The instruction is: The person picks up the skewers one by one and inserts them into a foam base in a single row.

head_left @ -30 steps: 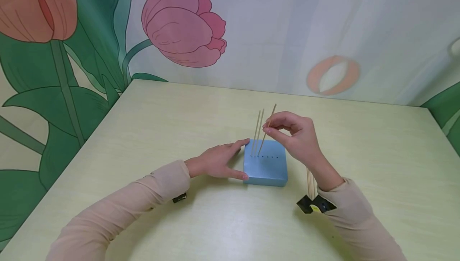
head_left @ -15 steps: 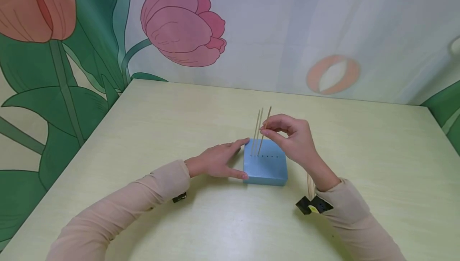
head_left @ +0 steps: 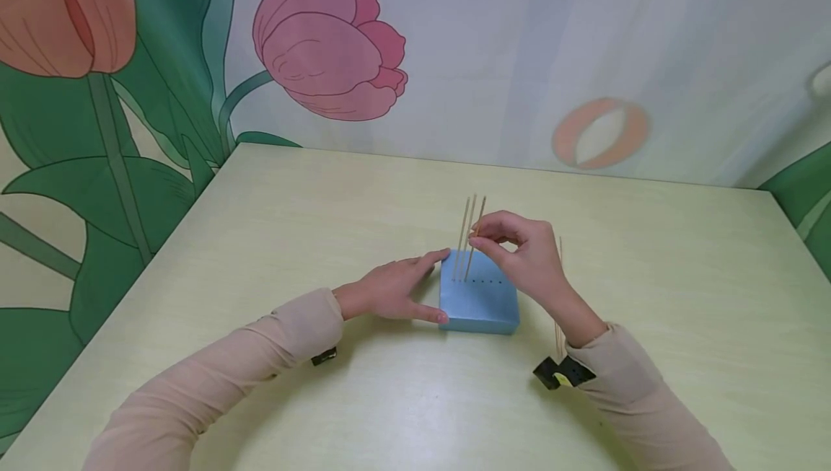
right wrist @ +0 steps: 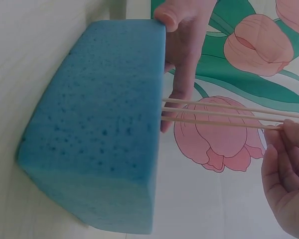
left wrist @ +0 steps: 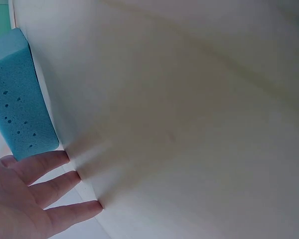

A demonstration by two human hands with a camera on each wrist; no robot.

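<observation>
A blue foam block (head_left: 479,305) lies on the table, a row of small dark holes across its top. Two thin wooden sticks (head_left: 460,240) stand in the leftmost holes. My right hand (head_left: 522,251) pinches a third wooden stick (head_left: 481,213) between thumb and fingertips, its lower end at the hole beside them. In the right wrist view all three sticks meet the top of the foam block (right wrist: 97,104). My left hand (head_left: 392,291) lies against the block's left side with fingers and thumb spread, touching its corners. The left wrist view shows straight fingers (left wrist: 65,186) by the block.
More thin sticks (head_left: 558,337) lie on the table (head_left: 402,399), partly hidden behind my right wrist. A curtain with printed tulips (head_left: 331,53) hangs behind the table's far edge. Dark wrist cameras (head_left: 560,371) sit under both cuffs.
The stick in my right hand has tilted from leaning right to nearly upright, in line with the other two. My right hand has shifted slightly left and down. The left hand stays put.
</observation>
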